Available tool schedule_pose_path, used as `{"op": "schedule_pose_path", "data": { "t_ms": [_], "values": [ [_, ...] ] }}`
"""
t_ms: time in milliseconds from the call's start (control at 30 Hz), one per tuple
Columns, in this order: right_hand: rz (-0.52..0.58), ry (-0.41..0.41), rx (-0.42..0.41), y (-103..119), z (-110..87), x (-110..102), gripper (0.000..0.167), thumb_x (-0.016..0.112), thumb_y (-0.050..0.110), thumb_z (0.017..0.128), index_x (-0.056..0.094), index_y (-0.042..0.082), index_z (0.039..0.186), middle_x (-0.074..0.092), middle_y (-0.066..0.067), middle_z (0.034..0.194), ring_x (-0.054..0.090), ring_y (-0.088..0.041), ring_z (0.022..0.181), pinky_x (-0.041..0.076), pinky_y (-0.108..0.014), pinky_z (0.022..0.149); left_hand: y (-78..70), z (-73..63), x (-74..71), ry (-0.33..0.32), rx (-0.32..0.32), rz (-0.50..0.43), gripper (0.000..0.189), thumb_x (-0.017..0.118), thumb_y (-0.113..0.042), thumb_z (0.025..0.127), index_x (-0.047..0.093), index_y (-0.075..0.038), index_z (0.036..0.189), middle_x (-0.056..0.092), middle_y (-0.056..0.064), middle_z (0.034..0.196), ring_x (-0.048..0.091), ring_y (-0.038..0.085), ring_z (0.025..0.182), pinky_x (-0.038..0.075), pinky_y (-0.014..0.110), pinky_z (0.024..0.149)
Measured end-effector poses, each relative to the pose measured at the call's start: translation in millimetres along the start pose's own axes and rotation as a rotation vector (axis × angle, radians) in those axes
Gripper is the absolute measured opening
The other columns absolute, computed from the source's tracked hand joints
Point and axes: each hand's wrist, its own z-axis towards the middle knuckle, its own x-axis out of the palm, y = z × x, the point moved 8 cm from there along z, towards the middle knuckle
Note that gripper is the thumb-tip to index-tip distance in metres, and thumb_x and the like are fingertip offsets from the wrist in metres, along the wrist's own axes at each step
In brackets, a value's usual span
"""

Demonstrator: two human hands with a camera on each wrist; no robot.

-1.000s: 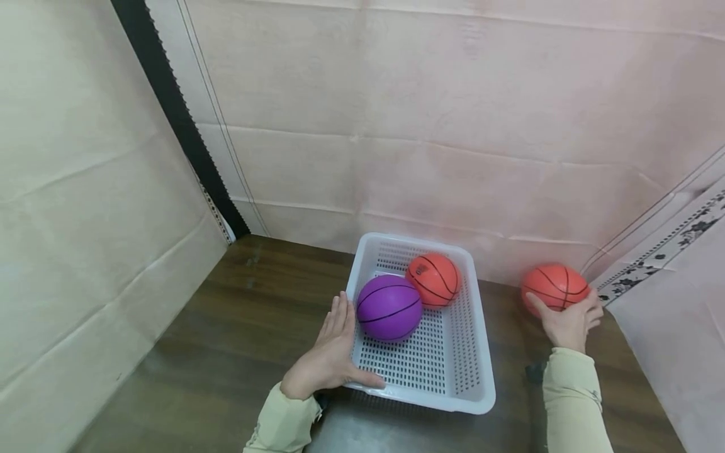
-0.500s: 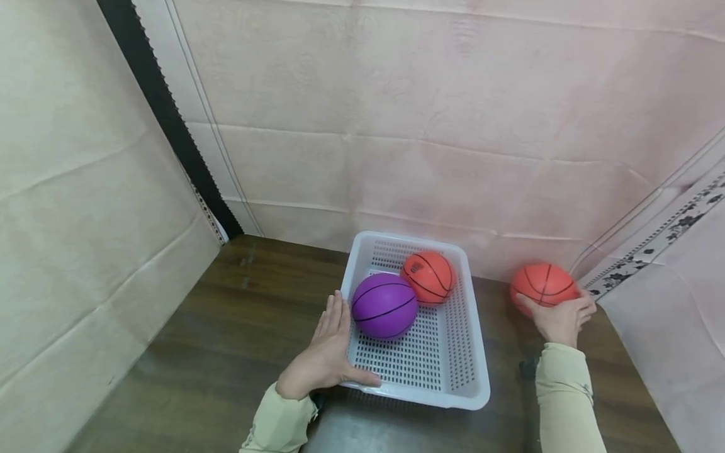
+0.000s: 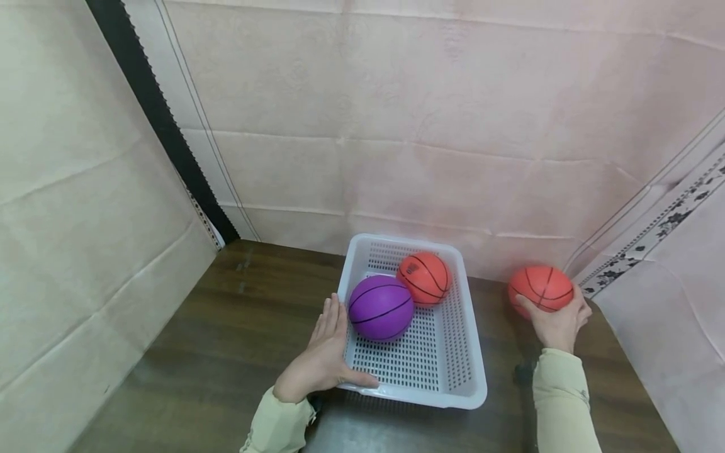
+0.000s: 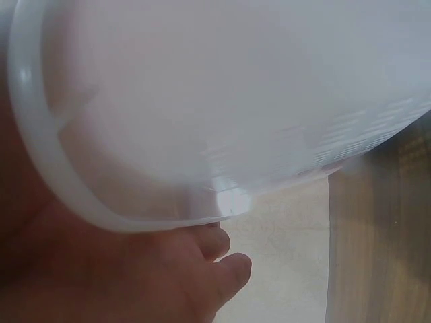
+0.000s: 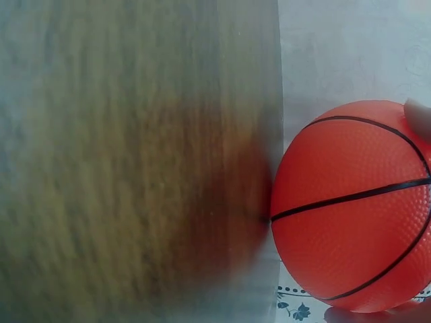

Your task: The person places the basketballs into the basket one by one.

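A white perforated plastic basket [image 3: 467, 343] stands on the table with a purple toy basketball [image 3: 382, 308] and a smaller-looking orange toy basketball [image 3: 424, 279] inside, side by side. My left hand [image 3: 317, 362] lies at its near left corner, fingers straight along the left side and thumb over the front rim. In the left wrist view the basket's rim [image 4: 40, 145] curves past that hand [image 4: 128, 276]. To the right of the basket, my right hand [image 3: 557, 324] grips another orange toy basketball [image 3: 540, 286] from the near side. Thumb and fingers sit on opposite sides of this ball [image 5: 353, 202].
A cloth-covered wall [image 3: 396, 157] rises behind the basket, and more cloth walls [image 3: 96, 251] stand at both sides. The gripped ball is close to the back right corner. Brown wood-grain table surface [image 3: 226, 352] extends left of the basket.
The head view has shifted slightly, so the scene appears a little further left. Both hands keep nearly the same places on the basket and the orange ball.
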Motion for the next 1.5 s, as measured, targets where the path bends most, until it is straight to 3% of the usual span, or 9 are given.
{"op": "schedule_pose_path", "data": {
  "t_ms": [367, 700, 1100, 1500],
  "values": [
    [0.045, -0.041, 0.023, 1, -15.3, -14, 0.108, 0.083, 0.048, 0.071, 0.011, 0.04, 0.152, 0.019, -0.006, 0.153, 0.018, -0.028, 0.139, 0.038, -0.063, 0.1, 0.6, -0.2, 1.7, 0.005, -0.006, 0.005, 0.15, 0.083, -0.067, 0.054, -0.008, 0.0, 0.153, -0.028, 0.008, 0.157, -0.023, 0.026, 0.144, -0.001, 0.05, 0.117],
    [0.093, -0.049, 0.034, 17, -30.9, -26, 0.106, 0.082, 0.047, 0.074, 0.013, 0.037, 0.153, 0.021, -0.001, 0.152, 0.022, -0.025, 0.139, 0.037, -0.058, 0.104, 0.6, -0.8, 1.6, 0.013, -0.016, 0.011, 0.149, 0.083, -0.067, 0.055, -0.007, 0.0, 0.153, -0.028, 0.009, 0.156, -0.024, 0.026, 0.143, -0.003, 0.048, 0.117],
    [0.097, -0.025, -0.122, 66, -52.3, -35, 0.098, 0.083, 0.038, 0.075, 0.019, 0.042, 0.149, 0.025, 0.005, 0.15, 0.027, -0.02, 0.136, 0.041, -0.055, 0.102, -1.0, -1.7, 0.5, 0.014, -0.006, -0.004, 0.149, 0.084, -0.065, 0.055, -0.008, 0.0, 0.153, -0.029, 0.009, 0.156, -0.024, 0.027, 0.143, -0.002, 0.05, 0.117],
    [0.088, -0.009, -0.269, 101, -73.3, -20, 0.102, 0.087, 0.034, 0.071, 0.022, 0.043, 0.149, 0.03, 0.002, 0.146, 0.033, -0.024, 0.133, 0.041, -0.058, 0.1, 1.2, 1.2, -0.1, 0.004, -0.011, -0.009, 0.147, 0.084, -0.065, 0.056, -0.005, 0.001, 0.153, -0.028, 0.009, 0.156, -0.024, 0.026, 0.144, -0.003, 0.048, 0.117]
  ]
}}
